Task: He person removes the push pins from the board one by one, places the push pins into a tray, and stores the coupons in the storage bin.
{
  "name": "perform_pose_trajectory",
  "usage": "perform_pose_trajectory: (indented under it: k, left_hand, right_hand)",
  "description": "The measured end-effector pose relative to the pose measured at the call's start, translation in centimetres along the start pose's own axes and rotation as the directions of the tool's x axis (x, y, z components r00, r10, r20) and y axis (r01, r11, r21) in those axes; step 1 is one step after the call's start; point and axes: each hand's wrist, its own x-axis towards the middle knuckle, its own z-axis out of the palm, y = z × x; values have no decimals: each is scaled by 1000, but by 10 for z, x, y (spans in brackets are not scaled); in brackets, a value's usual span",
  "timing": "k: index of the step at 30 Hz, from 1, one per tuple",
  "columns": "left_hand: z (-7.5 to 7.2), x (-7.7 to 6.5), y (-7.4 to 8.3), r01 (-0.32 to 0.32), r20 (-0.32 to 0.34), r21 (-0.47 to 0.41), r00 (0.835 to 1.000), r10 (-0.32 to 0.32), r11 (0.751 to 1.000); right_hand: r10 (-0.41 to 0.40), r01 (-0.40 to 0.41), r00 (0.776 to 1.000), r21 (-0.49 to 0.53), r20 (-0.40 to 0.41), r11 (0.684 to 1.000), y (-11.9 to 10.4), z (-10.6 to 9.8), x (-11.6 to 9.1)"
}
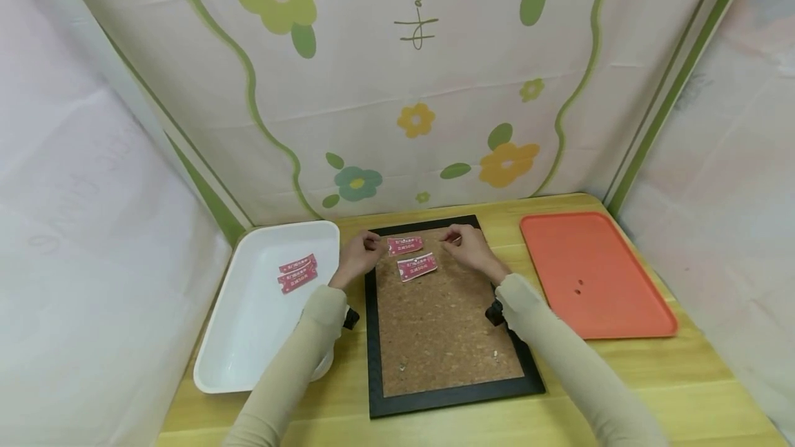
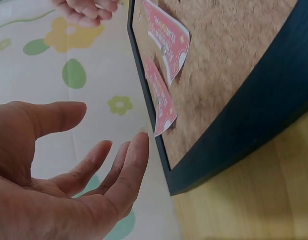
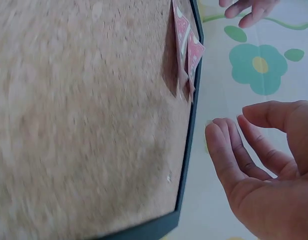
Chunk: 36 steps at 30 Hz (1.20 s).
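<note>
While both your hands hover at the far end of the black-framed rectangular cork board (image 1: pixel 450 336), the farther pink paper ticket (image 1: pixel 405 246) lies between them, its long axis roughly along the board's far edge. Your left hand (image 1: pixel 360 254) is nearer, its fingertips just beside the ticket's left end; your right hand (image 1: pixel 470 250) stands farther off. A second pink paper ticket (image 1: pixel 418 267) lies just nearer you on the cork. Your left fingers are spread, your right loosely bent; no held thing shows in either. Both wrist views reveal ticket edges lifting off the cork, which look nearly flat from the head; only the head view shows the white tub (image 1: pixel 239 336) along the tabletop's (image 1: pixel 702 392) left edge.
</note>
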Motion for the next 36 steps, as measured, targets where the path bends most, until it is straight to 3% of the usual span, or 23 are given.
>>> perform_pose_trajectory:
  k: [2,11,17,25,36]
  left_hand:
    - [3,-1,1,2,-11,25,1000,-2,1000]
    - [17,0,-1,4,62,-55,998,-1,998]
    - [20,0,-3,15,118,-45,993,-9,999]
    - [33,4,-5,89,122,-132,990,-73,987]
    - [47,8,-5,113,58,-134,993,-106,984]
  right_hand:
    - [-3,3,1000,13,5,1000,0,4,0]
    - [-10,10,1000,73,1,997,6,24,4]
    - [-8,3,998,78,62,997,5,30,5]
    - [38,-50,992,106,117,993,9,42,7]
    - [93,-109,981,85,169,990,1,52,11]
